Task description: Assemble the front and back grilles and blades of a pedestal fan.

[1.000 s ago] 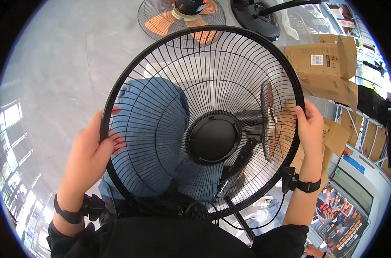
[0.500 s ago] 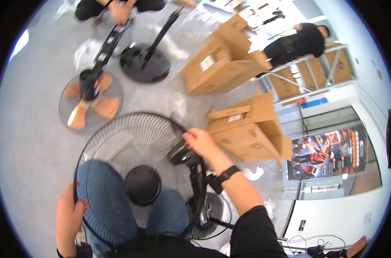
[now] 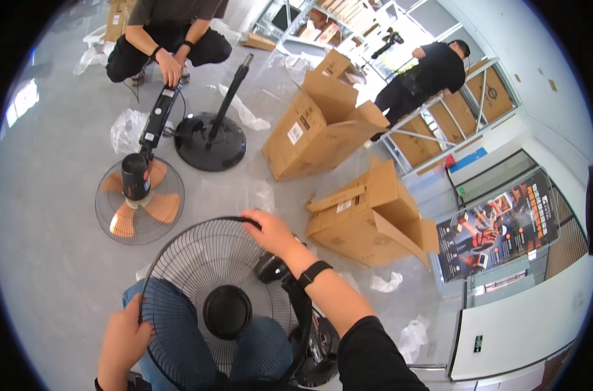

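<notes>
gripping round black wire fan grille (image 3: 199, 274) | left hand (image 3: 124, 339) clasping near rim | right hand (image 3: 270, 233) clasping far rim

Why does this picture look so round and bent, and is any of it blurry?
Head view: fisheye lens, dark corners, shelving bowed near the rim; bright daylight glare on the floor; the fan grille and both hands, left and right, look sharp.
</notes>
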Action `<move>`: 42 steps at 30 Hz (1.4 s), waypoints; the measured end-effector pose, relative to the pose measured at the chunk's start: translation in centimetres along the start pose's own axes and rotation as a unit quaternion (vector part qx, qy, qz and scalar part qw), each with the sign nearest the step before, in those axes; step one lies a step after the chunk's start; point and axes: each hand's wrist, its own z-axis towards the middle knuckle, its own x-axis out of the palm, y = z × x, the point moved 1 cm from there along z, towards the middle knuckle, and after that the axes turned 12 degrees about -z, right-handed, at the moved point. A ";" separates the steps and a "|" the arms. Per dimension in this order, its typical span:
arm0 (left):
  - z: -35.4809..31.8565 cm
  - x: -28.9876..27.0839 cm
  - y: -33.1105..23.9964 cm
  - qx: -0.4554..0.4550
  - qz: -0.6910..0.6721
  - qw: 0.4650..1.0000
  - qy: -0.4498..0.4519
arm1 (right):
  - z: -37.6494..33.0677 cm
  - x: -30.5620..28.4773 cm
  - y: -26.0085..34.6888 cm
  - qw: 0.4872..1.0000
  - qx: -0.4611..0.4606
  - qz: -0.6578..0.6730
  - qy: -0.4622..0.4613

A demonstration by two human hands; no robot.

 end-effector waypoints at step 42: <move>6.2 -5.9 11.3 -0.119 -0.290 0.945 0.092 | 14.5 7.6 8.5 0.938 -0.152 -0.207 0.232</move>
